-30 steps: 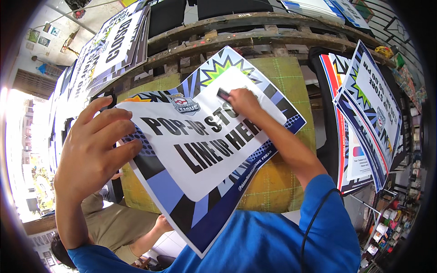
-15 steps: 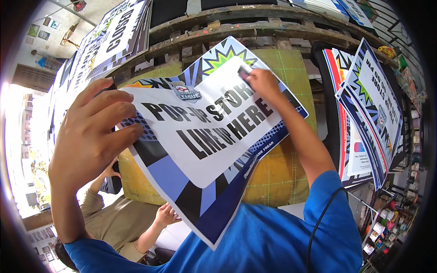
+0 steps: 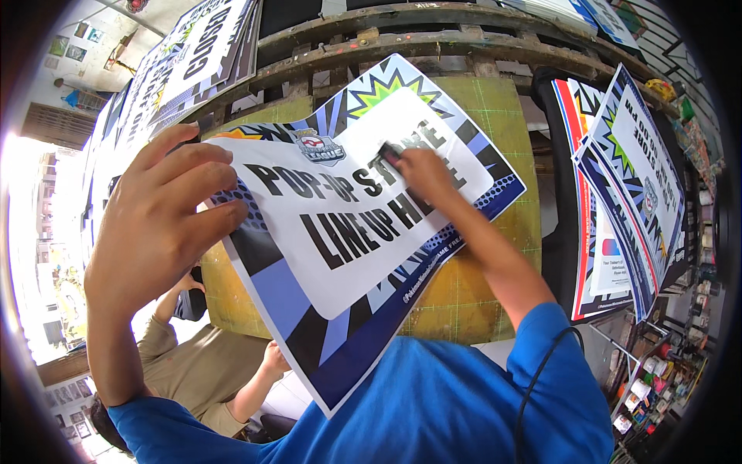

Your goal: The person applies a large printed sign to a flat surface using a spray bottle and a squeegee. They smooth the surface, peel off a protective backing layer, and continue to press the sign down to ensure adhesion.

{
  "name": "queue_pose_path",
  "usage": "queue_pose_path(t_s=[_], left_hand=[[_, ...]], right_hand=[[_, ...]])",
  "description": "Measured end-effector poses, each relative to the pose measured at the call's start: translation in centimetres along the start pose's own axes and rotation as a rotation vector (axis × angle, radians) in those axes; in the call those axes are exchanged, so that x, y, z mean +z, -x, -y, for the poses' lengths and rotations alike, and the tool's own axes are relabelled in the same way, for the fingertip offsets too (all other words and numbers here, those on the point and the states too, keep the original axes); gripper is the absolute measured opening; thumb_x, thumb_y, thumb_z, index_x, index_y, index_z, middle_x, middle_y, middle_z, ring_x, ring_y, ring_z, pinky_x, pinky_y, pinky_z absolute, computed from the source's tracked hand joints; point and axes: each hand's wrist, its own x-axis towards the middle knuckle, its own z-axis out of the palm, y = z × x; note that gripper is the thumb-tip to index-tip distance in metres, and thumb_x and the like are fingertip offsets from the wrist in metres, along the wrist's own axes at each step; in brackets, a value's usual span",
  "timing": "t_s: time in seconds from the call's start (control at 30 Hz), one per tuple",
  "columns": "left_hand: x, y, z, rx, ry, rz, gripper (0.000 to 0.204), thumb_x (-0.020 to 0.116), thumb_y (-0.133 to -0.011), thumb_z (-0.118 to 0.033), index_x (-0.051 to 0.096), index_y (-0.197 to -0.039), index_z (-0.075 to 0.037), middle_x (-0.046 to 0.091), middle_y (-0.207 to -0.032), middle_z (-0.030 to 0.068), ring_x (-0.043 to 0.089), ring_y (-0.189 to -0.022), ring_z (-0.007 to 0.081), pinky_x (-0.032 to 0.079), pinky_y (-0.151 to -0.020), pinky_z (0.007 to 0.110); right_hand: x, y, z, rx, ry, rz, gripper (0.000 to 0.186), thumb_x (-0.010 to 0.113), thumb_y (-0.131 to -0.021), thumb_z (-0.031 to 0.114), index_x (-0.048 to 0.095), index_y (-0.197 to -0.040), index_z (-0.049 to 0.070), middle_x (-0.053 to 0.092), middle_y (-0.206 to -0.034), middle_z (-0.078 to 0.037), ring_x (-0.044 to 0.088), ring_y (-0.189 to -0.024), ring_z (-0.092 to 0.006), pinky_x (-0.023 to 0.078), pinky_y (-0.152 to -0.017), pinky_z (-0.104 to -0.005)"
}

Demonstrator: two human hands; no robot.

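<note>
A large printed sheet (image 3: 309, 332) in white, blue and black, with bold black lettering, a small emblem and a green starburst, slants across the middle. Its far right part lies flat, while its left and near parts are lifted and curve toward me. The fingers of my left hand (image 3: 162, 209) curl over the raised left edge and hold it up. My right hand (image 3: 423, 176), slightly blurred, is closed on a small dark squeegee (image 3: 390, 155) that rests on the sheet's white middle, over the lettering. What backs the sheet underneath is mostly hidden.
Below the sheet is a yellow-green cutting mat (image 3: 502, 116) with grid lines. Wooden slats (image 3: 386, 50) run behind it. Printed signs stand stacked at the left (image 3: 205, 58) and right (image 3: 641, 170). Another person in a tan shirt (image 3: 205, 371) is at the lower left, near the sheet.
My right hand has drawn the squeegee leftward and slightly nearer across the lettering. The sheet's near corner has shifted a little left, and my left hand keeps its hold.
</note>
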Motion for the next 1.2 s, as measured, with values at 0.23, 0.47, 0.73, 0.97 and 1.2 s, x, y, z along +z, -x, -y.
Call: queue_pose_path(t_s=[0.23, 0.47, 0.73, 0.97, 1.2], left_hand=[[0.0, 0.5, -0.3, 0.002, -0.007, -0.023, 0.017, 0.074, -0.059, -0.008, 0.068, -0.075, -0.008, 0.062, -0.09, 0.0058, 0.063, -0.101, 0.0249, 0.047, -0.101, 0.051], [-0.2, 0.5, -0.3, -0.01, -0.027, -0.003, 0.018, 0.073, -0.059, -0.008, 0.069, -0.076, -0.008, 0.062, -0.091, 0.0052, 0.063, -0.102, 0.0244, 0.046, -0.102, 0.05], [0.1, 0.3, -0.5, -0.019, -0.02, -0.002, 0.017, 0.074, -0.059, -0.009, 0.069, -0.076, -0.009, 0.063, -0.092, 0.0051, 0.063, -0.104, 0.0242, 0.045, -0.103, 0.051], [-0.1, 0.4, -0.5, -0.011, -0.008, -0.008, 0.014, 0.069, -0.062, -0.012, 0.07, -0.076, -0.008, 0.063, -0.091, 0.0059, 0.062, -0.102, 0.0238, 0.046, -0.101, 0.049], [0.0, 0.2, -0.4, -0.023, 0.013, 0.011, 0.013, 0.068, -0.064, -0.013, 0.069, -0.076, -0.006, 0.062, -0.092, 0.0064, 0.061, -0.102, 0.0239, 0.047, -0.1, 0.049]], right_hand=[[-3.0, -2.3, -3.1, 0.027, 0.041, -0.1, 0.024, 0.062, -0.088, 0.022, 0.065, -0.078, 0.0, 0.065, -0.075, -0.022, 0.065, -0.073, -0.0394, 0.051, -0.067, -0.048], [-0.1, -0.1, 1.3, 0.018, -0.05, -0.04, 0.024, 0.061, -0.088, 0.023, 0.066, -0.08, 0.001, 0.067, -0.079, -0.022, 0.065, -0.076, -0.0414, 0.051, -0.068, -0.049], [4.0, -1.1, 1.9, -0.065, 0.002, -0.061, 0.023, 0.064, -0.085, 0.024, 0.067, -0.08, 0.002, 0.066, -0.079, -0.022, 0.065, -0.078, -0.0404, 0.051, -0.075, -0.0495], [-1.2, -6.7, -3.4, 0.085, 0.015, -0.235, 0.028, 0.063, -0.086, 0.025, 0.064, -0.074, 0.0, 0.065, -0.077, -0.025, 0.065, -0.072, -0.0412, 0.051, -0.066, -0.0508], [0.5, -7.1, -0.2, -0.003, -0.042, -0.116, 0.022, 0.061, -0.085, 0.02, 0.067, -0.08, -0.001, 0.067, -0.08, -0.024, 0.067, -0.078, -0.0405, 0.053, -0.074, -0.0481]])
